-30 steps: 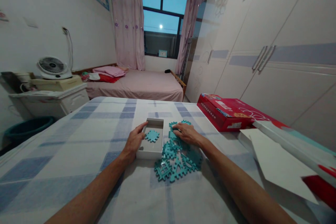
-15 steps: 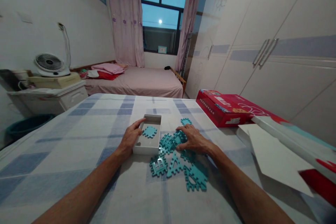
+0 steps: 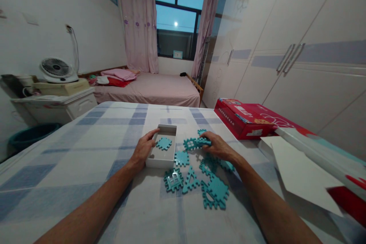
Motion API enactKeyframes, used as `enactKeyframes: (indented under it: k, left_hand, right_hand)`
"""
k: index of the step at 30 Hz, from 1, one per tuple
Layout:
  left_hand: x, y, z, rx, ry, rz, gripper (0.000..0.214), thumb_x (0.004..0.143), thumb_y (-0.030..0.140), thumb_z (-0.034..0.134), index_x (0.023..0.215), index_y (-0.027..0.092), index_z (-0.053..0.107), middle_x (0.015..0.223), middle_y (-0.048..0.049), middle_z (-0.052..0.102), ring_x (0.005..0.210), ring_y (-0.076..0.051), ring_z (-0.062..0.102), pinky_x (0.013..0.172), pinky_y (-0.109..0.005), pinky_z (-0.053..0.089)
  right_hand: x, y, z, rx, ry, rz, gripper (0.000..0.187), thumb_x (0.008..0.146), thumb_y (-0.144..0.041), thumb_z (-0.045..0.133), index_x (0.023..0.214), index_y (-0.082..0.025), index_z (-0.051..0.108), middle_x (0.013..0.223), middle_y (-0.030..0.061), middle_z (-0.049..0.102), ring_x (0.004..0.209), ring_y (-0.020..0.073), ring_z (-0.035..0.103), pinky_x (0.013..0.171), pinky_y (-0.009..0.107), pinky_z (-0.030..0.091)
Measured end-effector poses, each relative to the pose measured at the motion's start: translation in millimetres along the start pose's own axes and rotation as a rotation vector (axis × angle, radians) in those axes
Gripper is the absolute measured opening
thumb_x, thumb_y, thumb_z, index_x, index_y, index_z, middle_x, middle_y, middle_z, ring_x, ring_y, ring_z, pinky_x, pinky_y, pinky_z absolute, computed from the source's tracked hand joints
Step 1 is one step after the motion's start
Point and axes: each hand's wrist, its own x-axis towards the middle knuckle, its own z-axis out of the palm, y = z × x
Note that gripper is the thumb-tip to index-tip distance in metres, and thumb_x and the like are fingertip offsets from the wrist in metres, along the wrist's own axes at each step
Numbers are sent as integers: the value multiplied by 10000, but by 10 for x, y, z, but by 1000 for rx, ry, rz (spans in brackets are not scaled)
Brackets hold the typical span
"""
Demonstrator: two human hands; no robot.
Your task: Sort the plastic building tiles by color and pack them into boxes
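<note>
A small white box (image 3: 160, 161) sits on the checked tablecloth (image 3: 85, 152) with one teal toothed tile (image 3: 164, 143) inside it. My left hand (image 3: 143, 150) rests against the box's left wall, fingers curled over its far corner. My right hand (image 3: 217, 145) pinches a teal tile (image 3: 193, 143) and holds it just above the cloth, right of the box. Several more teal tiles (image 3: 200, 177) lie scattered below and to the right of the box.
A red carton (image 3: 243, 117) lies at the table's right, with white card and another box (image 3: 309, 167) nearer me. Behind the table stand a pink bed (image 3: 154, 89), a fan (image 3: 55, 70) on a white cabinet, a teal basin (image 3: 28, 135) and wardrobe doors (image 3: 286, 53).
My right hand has spread the tile pile apart, then picked up one tile and lifted it beside the box. My left hand has stayed on the box.
</note>
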Motion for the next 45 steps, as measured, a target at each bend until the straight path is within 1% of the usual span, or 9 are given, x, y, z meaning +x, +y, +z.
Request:
enactKeyframes:
  k: [8, 12, 15, 21, 26, 30, 37, 41, 45]
  left_hand:
    - [10, -29, 9, 6, 3, -15, 620, 615, 142, 473, 1217, 217, 606, 943, -33, 691, 663, -160, 592, 495, -221, 459]
    - [10, -34, -11, 65, 29, 174, 428, 741, 248, 469, 1117, 177, 660, 1089, -65, 678, 959, -225, 616, 770, -310, 519]
    - [-4, -21, -36, 127, 10, 339, 358, 801, 278, 441, 1039, 162, 683, 1125, -69, 671, 1124, -232, 555, 1010, -344, 399]
    - [-94, 93, -23, 102, -7, 310, 326, 826, 296, 459, 1031, 167, 678, 1097, -55, 684, 1131, -232, 555, 1056, -336, 356]
    - [-112, 107, -6, 75, 26, 264, 308, 836, 304, 461, 1004, 178, 686, 1132, -33, 680, 1160, -229, 539, 1084, -343, 336]
    - [-21, 18, -39, 213, 28, 344, 389, 857, 347, 408, 1073, 153, 666, 1201, -72, 640, 1186, -244, 530, 1097, -395, 327]
    - [30, 57, -72, 661, -99, 843, 380, 826, 353, 515, 1162, 213, 625, 1365, -59, 525, 1348, -252, 353, 1130, -475, 255]
    - [-5, 69, -37, 772, -287, 800, 423, 819, 325, 519, 1213, 190, 594, 1278, -74, 603, 1320, -275, 399, 1113, -492, 276]
    - [10, 48, -28, 794, -311, 764, 428, 795, 303, 537, 1201, 181, 599, 1263, -76, 613, 1302, -285, 421, 1106, -490, 280]
  right_hand:
    - [89, -294, -196, 597, -75, 50, 251, 664, -298, 634, 862, -152, 581, 751, -6, 589, 673, 119, 531, 631, 245, 419]
    - [333, -705, 24, 708, -251, 4, 217, 642, -283, 640, 799, -149, 574, 678, -38, 549, 607, 89, 484, 600, 229, 393]
    - [507, -918, 199, 536, -317, -56, 234, 677, -287, 627, 857, -138, 618, 734, -13, 578, 660, 110, 512, 634, 244, 408]
    - [440, -686, 122, -5, 4, -14, 404, 779, -306, 599, 1137, -122, 612, 1030, 100, 629, 894, 178, 576, 811, 290, 429]
    - [190, -251, 149, -98, -183, 49, 476, 783, -281, 601, 1220, -96, 572, 1130, 130, 617, 988, 214, 579, 877, 313, 424]
    - [95, -132, 345, -161, -136, -28, 533, 782, -275, 597, 1284, -111, 528, 1229, 139, 544, 1124, 241, 501, 984, 343, 359]
    - [55, -190, 330, -130, -114, -84, 550, 740, -209, 615, 1272, -92, 537, 1115, 126, 547, 1034, 210, 505, 950, 322, 382]
    - [-32, -325, 327, -30, -181, -168, 563, 753, -227, 605, 1300, -129, 511, 1173, 112, 543, 1081, 203, 494, 977, 331, 365]
    - [-95, -462, 422, -72, -237, -170, 594, 745, -297, 639, 1308, -163, 505, 1281, 121, 502, 1173, 257, 437, 1012, 410, 323]
